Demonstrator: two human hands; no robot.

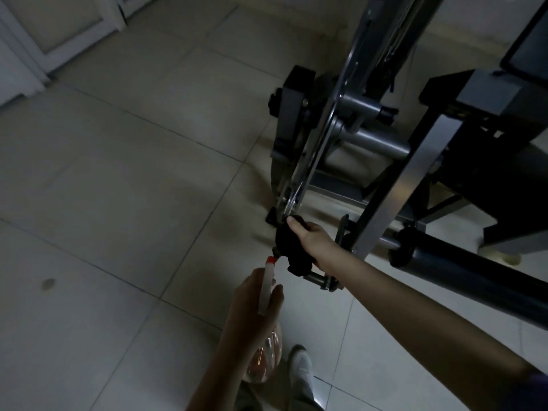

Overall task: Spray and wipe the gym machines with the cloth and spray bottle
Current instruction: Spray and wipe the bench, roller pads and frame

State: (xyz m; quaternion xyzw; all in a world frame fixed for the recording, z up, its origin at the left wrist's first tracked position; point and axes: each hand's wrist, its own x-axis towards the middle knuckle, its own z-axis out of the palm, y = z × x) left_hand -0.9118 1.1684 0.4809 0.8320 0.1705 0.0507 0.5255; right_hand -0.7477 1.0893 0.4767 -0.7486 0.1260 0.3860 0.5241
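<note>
Machine (382,137): steel frame on tiled floor (118,173), bars and pivots; rigid, heavy, will not shift under wiping pressure. Low end of its bar carries a dark knob, where the work is.

Bottle (265,360): clear plastic, rounded body, white neck, red nozzle tip pointing at the knob from just beside it. Light, likely slick if wet; best held at the neck, finger on the trigger. Left hand (255,307) is closed round that neck.

Cloth (292,247): dark, soft, bunched over the knob; conforms to any shape, needs pinching to stay put. Right hand (311,241) is closed on it, thumb on top, pressing it to the bar end.
</note>
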